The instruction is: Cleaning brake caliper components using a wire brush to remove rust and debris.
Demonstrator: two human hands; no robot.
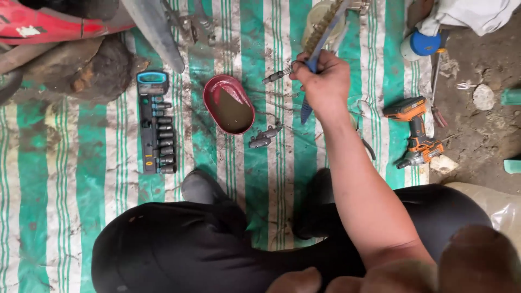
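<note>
Right hand: fist closed on blue-handled wire brush and a small spring-ended bolt. Brush: light, stiff; grip at handle. Bolt: small, likely greasy, slippery. Left of hand: red dish. Left hand: blurred at the bottom edge, grip unclear.

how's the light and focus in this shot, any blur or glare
Head view: soft, even daylight, no hard shadows or glare; the right hand gripping the wire brush looks slightly motion-soft, the socket set is sharp, and the blurred shapes at the bottom edge sit too close.
</note>
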